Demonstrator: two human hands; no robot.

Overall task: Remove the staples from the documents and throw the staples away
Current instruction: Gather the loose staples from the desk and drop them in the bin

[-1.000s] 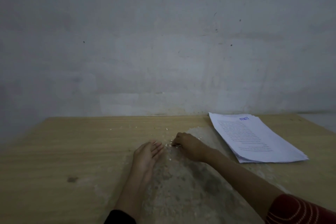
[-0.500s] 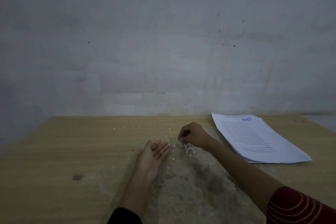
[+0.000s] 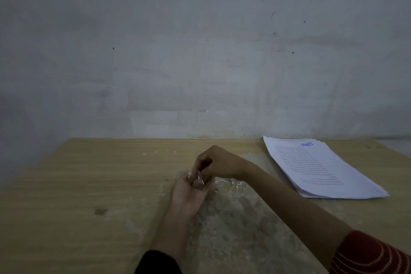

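Note:
My left hand [image 3: 189, 193] lies palm up on the wooden table [image 3: 89, 184], fingers relaxed, with a small clump of staples [image 3: 198, 181] on its fingers. My right hand [image 3: 219, 163] hovers just above it, fingertips curled down and pinching staples over the left palm. More loose staples [image 3: 233, 182] lie scattered on the table just right of the left hand. A stack of printed documents [image 3: 320, 169] rests at the right of the table.
A bare grey wall [image 3: 200, 51] stands behind the table. The tabletop has a worn, pale patch [image 3: 240, 224] under my forearms and a small dark knot [image 3: 100, 211] at the left. A few tiny scraps [image 3: 144, 153] lie near the back edge.
My right hand swept the staples together on the table, then lifted a pinch of them and moved left over my left palm. My left hand stayed palm up.

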